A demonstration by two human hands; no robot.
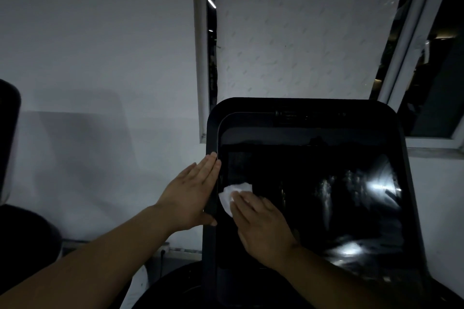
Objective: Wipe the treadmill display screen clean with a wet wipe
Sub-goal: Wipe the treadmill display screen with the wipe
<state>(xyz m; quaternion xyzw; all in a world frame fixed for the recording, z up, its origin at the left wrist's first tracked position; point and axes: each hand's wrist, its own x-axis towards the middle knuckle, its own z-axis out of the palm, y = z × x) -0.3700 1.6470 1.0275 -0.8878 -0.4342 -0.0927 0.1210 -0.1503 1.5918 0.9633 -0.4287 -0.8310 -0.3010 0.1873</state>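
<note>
The white crumpled wet wipe (232,195) lies on the dark glossy treadmill display screen (311,198), near its left edge, and is pressed flat under the fingers of the right hand (261,223). This hand is open, with the fingers stretched over the wipe, not closed around it. The left hand (193,193) is just beside it, also open and flat, and rests against the black rounded plastic frame (211,133) at the left side of the screen. Bright reflections show on the right part of the screen.
</note>
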